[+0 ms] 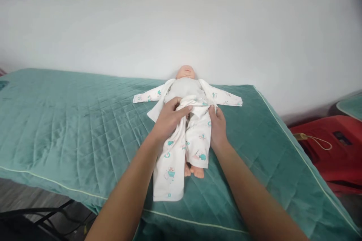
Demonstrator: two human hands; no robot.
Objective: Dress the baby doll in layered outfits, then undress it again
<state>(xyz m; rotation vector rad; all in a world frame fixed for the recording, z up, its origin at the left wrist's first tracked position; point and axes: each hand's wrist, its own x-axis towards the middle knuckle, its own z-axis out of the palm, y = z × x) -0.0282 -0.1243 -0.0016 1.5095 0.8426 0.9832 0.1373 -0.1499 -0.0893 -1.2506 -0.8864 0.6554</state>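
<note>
A baby doll (185,72) lies on its back on a green quilted bed (70,120), head toward the wall. It wears a white printed sleepsuit (198,139), open over a grey torso, sleeves spread to both sides. My left hand (169,118) rests on the doll's belly, fingers closed on bunched white fabric at the waist. My right hand (217,124) presses against the doll's hip, fingers curled into the suit's edge. One suit leg lies empty and flat (168,180); two bare feet (195,171) stick out of the other.
A white wall (198,34) runs behind the bed. A red plastic object (333,150) with a cord sits on the floor at the right. Dark cables (42,214) lie on the floor at the lower left. The bed's front edge crosses below my arms.
</note>
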